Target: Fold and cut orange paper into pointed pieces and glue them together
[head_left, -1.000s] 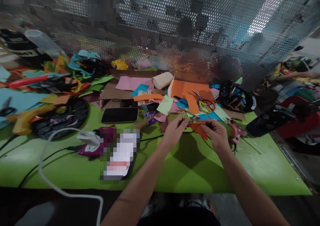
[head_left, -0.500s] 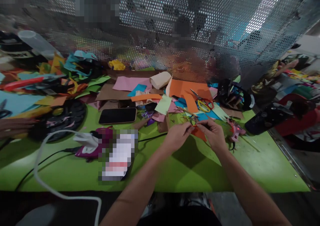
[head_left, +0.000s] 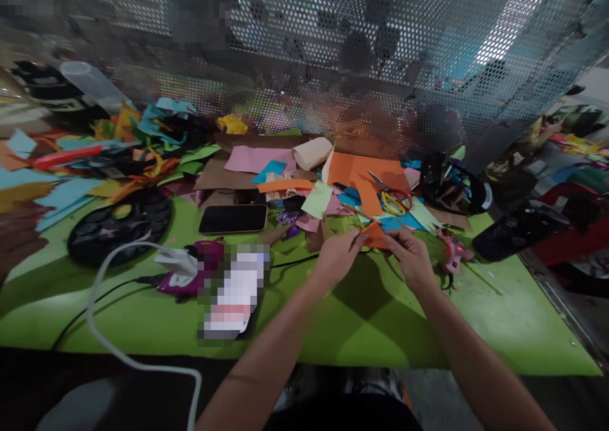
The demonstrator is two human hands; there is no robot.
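Both hands pinch a small piece of orange paper (head_left: 375, 235) above the green tabletop (head_left: 361, 336). My left hand (head_left: 339, 253) grips its left edge between thumb and fingers. On the opposite edge, my right hand (head_left: 410, 255) is closed the same way. Just beyond the paper lie scissors (head_left: 394, 201) with yellow and red handles, among coloured paper scraps. A pink glue gun (head_left: 457, 253) with a small red light sits to the right of my right hand.
Left of my arms are a black phone (head_left: 233, 219), a blurred lit phone (head_left: 235, 294), a purple power strip (head_left: 190, 275) and a black round tray (head_left: 118, 228). A dark tumbler (head_left: 518, 231) lies at right. Another person's hand (head_left: 19, 247) shows at far left.
The orange paper has been turned up between my hands, so more of its face shows. The other person's hand has moved away from the black tray.
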